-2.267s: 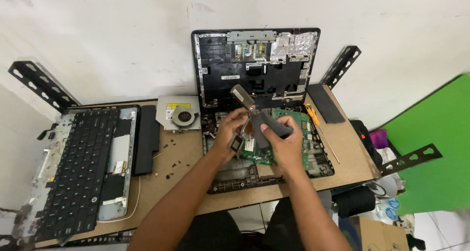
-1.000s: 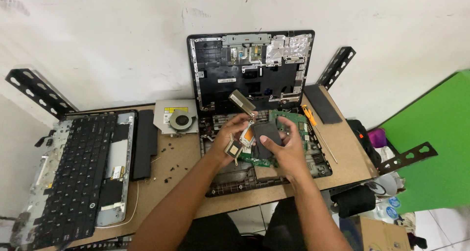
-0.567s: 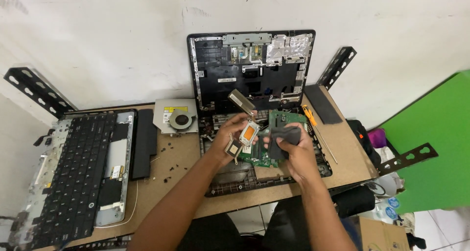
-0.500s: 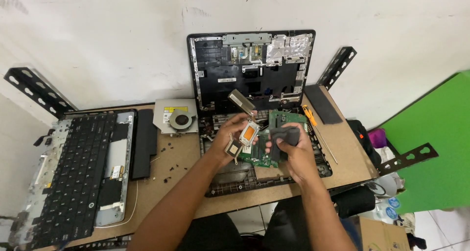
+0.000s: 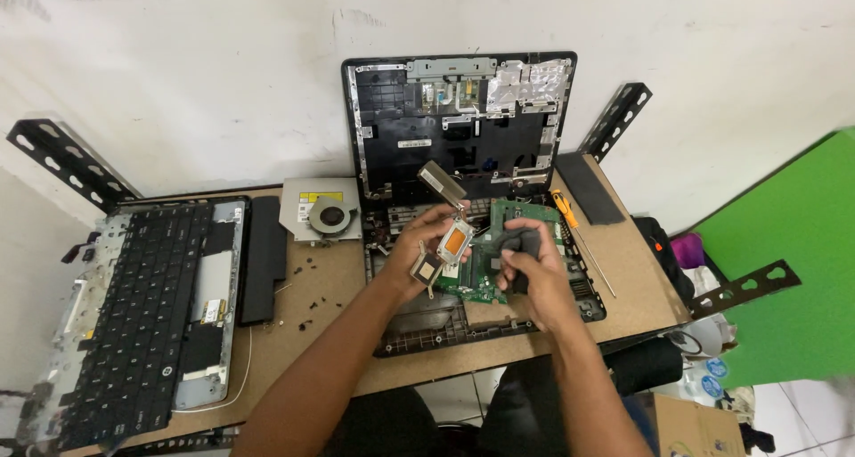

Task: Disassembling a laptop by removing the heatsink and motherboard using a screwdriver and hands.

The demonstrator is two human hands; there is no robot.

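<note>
While the left hand (image 5: 426, 259) pinches the copper cooling plate (image 5: 452, 240) just above the green circuit board (image 5: 499, 252), the right hand (image 5: 533, 274) has pulled a dark flat piece (image 5: 521, 243) off to the right and curls around it. Earlier both hands met on the plate; now they're apart. Screwdriver (image 5: 579, 239) lies right of the grip.

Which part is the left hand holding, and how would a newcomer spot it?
Find the opened laptop base at the middle of the wooden table. Just above its green circuit board, the left hand holds a metal heatsink assembly. Unlike the flat parts around it, it has a copper-coloured square plate and a silvery arm angling upward.
</note>
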